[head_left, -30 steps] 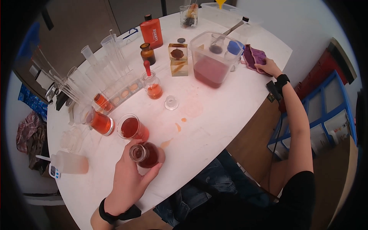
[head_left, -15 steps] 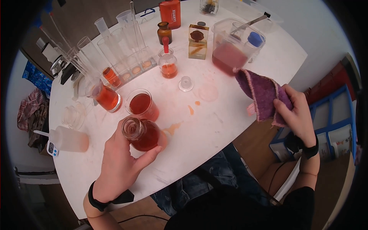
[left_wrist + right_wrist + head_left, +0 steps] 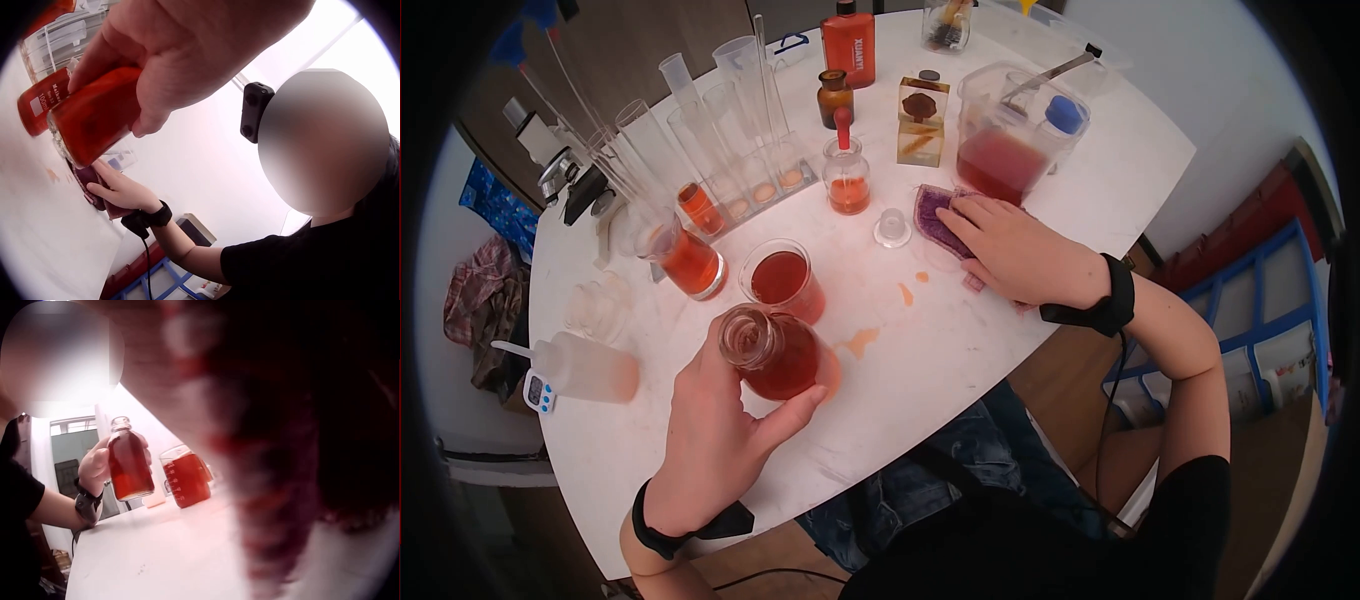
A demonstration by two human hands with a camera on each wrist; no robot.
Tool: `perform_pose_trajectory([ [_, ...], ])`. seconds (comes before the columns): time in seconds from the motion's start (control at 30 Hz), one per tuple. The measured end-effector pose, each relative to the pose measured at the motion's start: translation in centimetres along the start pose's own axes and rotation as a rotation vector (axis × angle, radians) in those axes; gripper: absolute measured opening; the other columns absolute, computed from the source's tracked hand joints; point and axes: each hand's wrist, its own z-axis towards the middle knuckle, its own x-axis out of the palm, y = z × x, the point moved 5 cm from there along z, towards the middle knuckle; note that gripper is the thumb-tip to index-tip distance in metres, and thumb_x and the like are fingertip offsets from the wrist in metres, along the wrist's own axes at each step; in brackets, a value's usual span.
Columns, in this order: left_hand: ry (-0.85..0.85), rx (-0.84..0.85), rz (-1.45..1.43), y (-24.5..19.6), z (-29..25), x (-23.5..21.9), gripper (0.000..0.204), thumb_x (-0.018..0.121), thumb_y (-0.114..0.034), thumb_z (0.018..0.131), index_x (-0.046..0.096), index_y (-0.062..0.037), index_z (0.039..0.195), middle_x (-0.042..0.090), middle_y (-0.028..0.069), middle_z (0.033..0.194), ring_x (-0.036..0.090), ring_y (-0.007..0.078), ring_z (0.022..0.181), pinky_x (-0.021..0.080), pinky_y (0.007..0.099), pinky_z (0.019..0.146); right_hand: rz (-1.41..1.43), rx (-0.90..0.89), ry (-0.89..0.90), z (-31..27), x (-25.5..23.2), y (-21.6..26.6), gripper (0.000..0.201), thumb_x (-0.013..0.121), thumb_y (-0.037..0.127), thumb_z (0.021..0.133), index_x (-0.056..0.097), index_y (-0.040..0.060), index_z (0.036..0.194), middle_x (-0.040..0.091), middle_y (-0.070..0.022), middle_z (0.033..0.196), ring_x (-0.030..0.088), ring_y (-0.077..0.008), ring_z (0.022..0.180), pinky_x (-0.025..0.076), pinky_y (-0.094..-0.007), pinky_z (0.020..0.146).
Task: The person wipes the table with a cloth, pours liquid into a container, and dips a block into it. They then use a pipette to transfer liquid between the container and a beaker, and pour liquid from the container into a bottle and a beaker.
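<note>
My left hand (image 3: 715, 430) grips an open-necked glass bottle (image 3: 775, 355) of dark red liquid, thumb on one side and fingers round the other. The right wrist view shows the bottle (image 3: 130, 465) tilted, its base over the table. Just behind it stands a beaker (image 3: 785, 282) of red liquid. My right hand (image 3: 1025, 250) lies over a purple cloth (image 3: 935, 218) on the tabletop, fingers stretched across it; the palm hides part of the cloth. Orange drops (image 3: 906, 293) and a smear (image 3: 860, 343) of liquid lie between the cloth and the bottle.
A glass stopper (image 3: 891, 230) sits left of the cloth, near a dropper bottle (image 3: 848, 190). A plastic tub (image 3: 1000, 165) of pinkish liquid stands behind my right hand. At the left are a tilted beaker (image 3: 688, 262), a test tube rack (image 3: 770, 200) and a plastic bottle (image 3: 590, 368).
My right hand has picked the purple cloth up from the table's far right, brought it nearer and laid it on the tabletop beside the tub. My left hand has raised the bottle slightly.
</note>
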Motion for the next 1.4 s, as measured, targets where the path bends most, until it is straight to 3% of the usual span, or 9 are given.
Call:
perform_pose_trajectory([
  [0.17,-0.006,-0.027,-0.015,-0.1,0.1,-0.1,0.055,0.075,-0.017,0.072,0.044,-0.0010,0.114,0.061,0.0163,0.100,0.063,0.0285,0.091,0.049,0.0328,0.078,0.279,-0.045,0.144,1.8,1.2,-1.2,0.042,0.056,0.005,0.080,0.045,-0.0077,0.119,0.051,-0.0235,0.118,0.054,-0.0339,0.104,0.044,-0.0416,0.084],
  [0.27,0.013,-0.101,-0.079,-0.1,0.1,-0.1,0.054,0.072,-0.010,0.072,0.044,-0.0001,0.118,0.058,0.0103,0.101,0.059,0.0187,0.093,0.046,0.0304,0.084,0.357,0.233,0.267,3.4,2.5,-3.0,0.034,0.055,0.000,0.078,0.052,-0.0061,0.111,0.058,-0.0232,0.102,0.058,-0.0363,0.090,0.047,-0.0403,0.078],
  [0.37,-0.002,-0.038,-0.006,0.0,0.2,-0.2,0.055,0.075,-0.016,0.071,0.044,-0.0015,0.114,0.061,0.0161,0.100,0.063,0.0279,0.091,0.049,0.0322,0.078,0.405,0.183,0.063,3.7,2.3,-3.0,0.010,0.052,-0.001,0.071,0.058,-0.0052,0.079,0.061,-0.0213,0.078,0.061,-0.0347,0.070,0.049,-0.0410,0.065],
  [0.47,0.016,-0.100,-0.060,0.0,0.1,-0.1,0.054,0.072,-0.009,0.072,0.044,0.0000,0.118,0.057,0.0103,0.103,0.058,0.0186,0.094,0.045,0.0304,0.085,0.450,0.219,0.220,2.8,2.0,-2.4,0.025,0.052,-0.003,0.076,0.057,-0.0064,0.100,0.060,-0.0224,0.088,0.058,-0.0378,0.081,0.048,-0.0409,0.073],
  [0.73,-0.001,-0.101,-0.066,0.4,-0.1,-0.5,0.055,0.072,-0.010,0.074,0.043,-0.0009,0.120,0.057,0.0112,0.107,0.058,0.0196,0.097,0.045,0.0314,0.087,0.445,0.139,0.236,-2.6,-1.6,0.9,0.037,0.051,-0.006,0.071,0.056,-0.0041,0.108,0.058,-0.0209,0.109,0.061,-0.0358,0.083,0.049,-0.0382,0.076],
  [1.0,-0.036,-0.004,-0.002,0.0,0.0,-0.8,0.052,0.071,-0.012,0.074,0.046,0.0029,0.117,0.059,0.0122,0.102,0.060,0.0201,0.092,0.048,0.0311,0.082,0.294,-0.020,0.341,0.7,-1.8,4.6,0.045,0.056,-0.003,0.066,0.048,-0.0131,0.109,0.059,-0.0219,0.091,0.061,-0.0332,0.074,0.049,-0.0360,0.065],
  [1.07,-0.043,0.002,0.001,-0.1,0.0,-0.9,0.051,0.071,-0.013,0.074,0.047,0.0035,0.116,0.059,0.0123,0.101,0.060,0.0201,0.090,0.048,0.0308,0.081,0.342,0.002,0.495,1.6,-1.3,5.2,0.044,0.057,-0.001,0.066,0.048,-0.0123,0.107,0.059,-0.0221,0.091,0.060,-0.0333,0.078,0.048,-0.0364,0.070],
  [1.2,-0.068,0.040,0.033,-0.1,0.0,-1.0,0.049,0.070,-0.014,0.074,0.048,0.0042,0.114,0.060,0.0124,0.098,0.061,0.0194,0.085,0.049,0.0292,0.076,0.284,-0.216,0.371,2.2,-1.6,8.0,0.040,0.060,0.001,0.064,0.049,-0.0113,0.101,0.059,-0.0226,0.092,0.060,-0.0338,0.089,0.047,-0.0357,0.080],
  [1.4,-0.074,0.014,0.013,-0.1,0.1,-1.3,0.048,0.072,-0.014,0.073,0.048,0.0034,0.111,0.061,0.0129,0.095,0.061,0.0202,0.082,0.048,0.0285,0.074,0.380,-0.302,0.438,3.7,-2.4,12.0,0.045,0.070,0.008,0.061,0.049,-0.0110,0.096,0.058,-0.0240,0.094,0.059,-0.0349,0.094,0.049,-0.0358,0.077],
])
